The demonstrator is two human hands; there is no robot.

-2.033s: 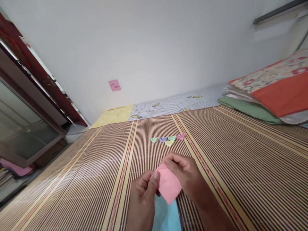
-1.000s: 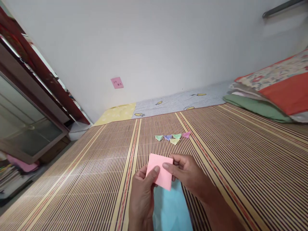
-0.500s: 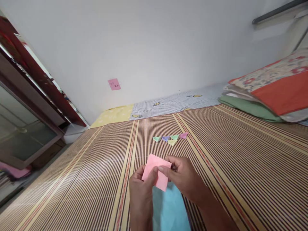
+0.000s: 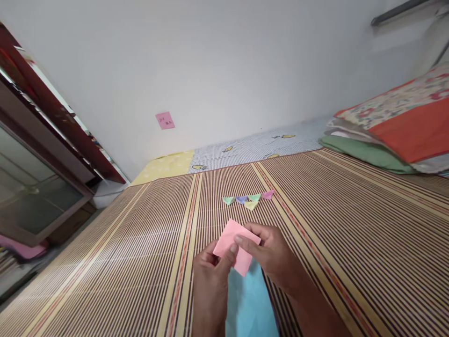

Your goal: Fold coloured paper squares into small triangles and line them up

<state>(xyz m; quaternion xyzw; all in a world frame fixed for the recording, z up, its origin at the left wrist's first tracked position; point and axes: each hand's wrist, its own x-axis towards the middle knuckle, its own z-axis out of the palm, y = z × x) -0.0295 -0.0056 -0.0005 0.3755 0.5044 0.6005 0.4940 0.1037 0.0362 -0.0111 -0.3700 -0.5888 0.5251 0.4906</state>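
A square of pink paper (image 4: 229,232) is held up between both hands, turned so that one corner points away from me. My left hand (image 4: 212,267) pinches its left and lower part, thumb on top and fingers underneath. On the right side, my right hand (image 4: 268,245) grips it with the thumb lying across its face. Below the paper is a light blue surface (image 4: 250,302), partly covered by my hands. Several small folded paper pieces lie beyond the hands: a yellow one (image 4: 251,205), a purple one (image 4: 241,200), a pink one (image 4: 267,194) and green ones (image 4: 228,200).
Everything rests on a striped bamboo mat (image 4: 147,248). Behind it runs a checked cloth (image 4: 242,150) along a white wall with a pink note (image 4: 164,120). Folded bedding (image 4: 396,131) is piled at the right. A glass-panelled cabinet (image 4: 35,187) stands at the left.
Both hands and the pink paper have shifted slightly to the right in view. My right thumb has moved up the paper, away from the left thumb. The folded pieces stay put on the mat.
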